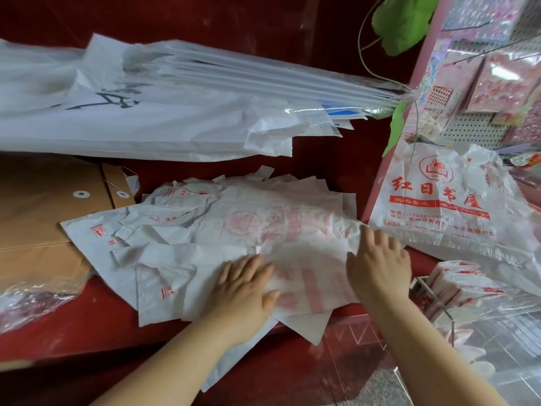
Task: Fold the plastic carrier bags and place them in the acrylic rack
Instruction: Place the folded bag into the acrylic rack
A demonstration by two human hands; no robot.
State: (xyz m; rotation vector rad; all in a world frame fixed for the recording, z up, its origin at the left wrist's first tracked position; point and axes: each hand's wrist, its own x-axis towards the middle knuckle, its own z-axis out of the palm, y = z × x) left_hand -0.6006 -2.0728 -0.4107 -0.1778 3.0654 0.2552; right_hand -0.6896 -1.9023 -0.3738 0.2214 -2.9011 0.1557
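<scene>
Both your hands lie flat and palm down on the top carrier bag point(307, 259) of a loose pile of bags point(175, 230). Your left hand point(243, 291) has its fingers straight and close together, pressing the near part of the bag. Your right hand point(380, 265) has its fingers spread and rests on the bag's right edge. Neither hand grips anything.

The bags are white with faded red print. They lie overlapping and crumpled on a dark red worktop point(73, 326), fanning out to the left of your left hand and beyond both hands. Some corners hang over the near edge below your left wrist.

Just right of your right forearm stands the clear acrylic rack point(446, 315), with folded bags point(462, 285) packed upright inside it. Beyond your right hand, another carrier bag with bold red lettering point(439, 200) hangs spread against a pink post point(389, 159).

Far to the left of your left hand lie brown envelopes point(44, 215) with string fasteners, partly under the pile. Nearer you on that side sits crinkled clear wrap point(29, 300).

Above and beyond both hands, a thick stack of large white sheets point(146, 112) slants across the view in front of a dark red back wall point(205, 19). Up to the right of your right hand, green leaves point(404, 22) trail down by a pegboard point(468, 127) hung with pink packets point(503, 83). Speckled floor point(380, 388) shows between your forearms.
</scene>
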